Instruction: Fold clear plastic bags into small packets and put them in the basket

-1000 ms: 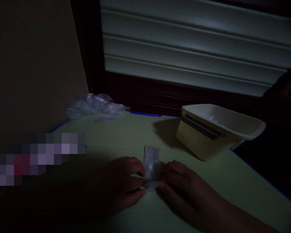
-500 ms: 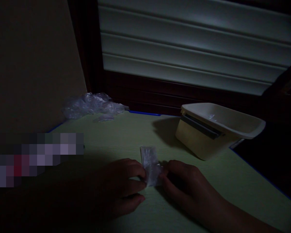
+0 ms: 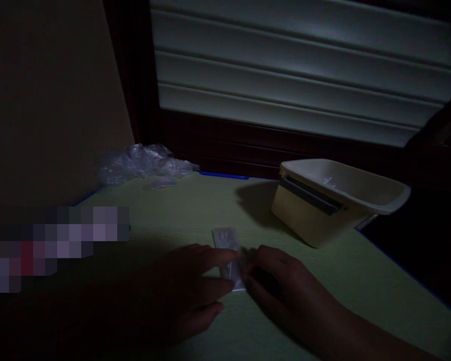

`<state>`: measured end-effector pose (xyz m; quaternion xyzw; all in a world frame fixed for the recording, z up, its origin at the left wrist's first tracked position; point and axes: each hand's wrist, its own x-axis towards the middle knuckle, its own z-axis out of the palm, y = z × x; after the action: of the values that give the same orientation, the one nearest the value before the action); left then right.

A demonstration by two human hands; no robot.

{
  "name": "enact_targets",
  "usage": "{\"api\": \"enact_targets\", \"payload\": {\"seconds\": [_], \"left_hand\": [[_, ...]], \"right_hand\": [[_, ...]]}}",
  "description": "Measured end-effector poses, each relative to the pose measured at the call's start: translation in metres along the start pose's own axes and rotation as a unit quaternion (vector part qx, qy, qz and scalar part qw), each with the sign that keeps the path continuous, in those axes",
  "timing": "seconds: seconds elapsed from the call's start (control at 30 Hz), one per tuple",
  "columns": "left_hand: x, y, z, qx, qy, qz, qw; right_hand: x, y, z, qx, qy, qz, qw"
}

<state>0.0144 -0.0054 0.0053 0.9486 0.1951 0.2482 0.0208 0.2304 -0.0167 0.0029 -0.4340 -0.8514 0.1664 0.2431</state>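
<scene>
A small, clear plastic packet (image 3: pixel 226 238) lies flat on the pale green tabletop (image 3: pixel 195 210), between my hands. Two fingers of my left hand (image 3: pixel 199 286) stretch across its surface, apart from each other, with the thumb lower down on the table side. My right hand (image 3: pixel 281 281) pinches the packet's right edge, thumb and forefinger together; its fingertips partly cover that edge. Whatever the packet contains, if anything, is too dim to make out.
A cream plastic bin (image 3: pixel 304 215) with a dark grey handle stands tilted at the right. Crumpled clear plastic (image 3: pixel 143 163) is heaped at the back left corner. A pixelated patch covers something at the left. Behind the table is a slatted shutter (image 3: pixel 285 65).
The packet has shifted slightly left and now looks narrower and flatter. My left fingers have moved from its left edge onto its face. My right hand has followed a little leftward.
</scene>
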Motion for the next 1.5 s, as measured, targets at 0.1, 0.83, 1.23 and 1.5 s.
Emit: {"api": "enact_targets", "payload": {"seconds": [0.1, 0.83, 1.23, 1.5], "left_hand": [[0.002, -0.002, 0.003, 0.015, 0.014, 0.012, 1.000], [0.002, 0.000, 0.004, 0.076, -0.001, 0.043, 0.996], [0.009, 0.004, 0.001, 0.093, 0.015, 0.022, 0.995], [0.006, 0.001, 0.001, 0.040, -0.013, -0.016, 0.999]], "right_hand": [[-0.001, 0.001, 0.000, 0.000, -0.010, -0.007, 1.000], [-0.001, -0.001, -0.006, -0.051, 0.004, -0.164, 0.985], [-0.001, 0.002, -0.009, -0.146, -0.003, -0.146, 0.978], [-0.005, 0.011, -0.017, -0.185, 0.046, -0.169, 0.967]]}}
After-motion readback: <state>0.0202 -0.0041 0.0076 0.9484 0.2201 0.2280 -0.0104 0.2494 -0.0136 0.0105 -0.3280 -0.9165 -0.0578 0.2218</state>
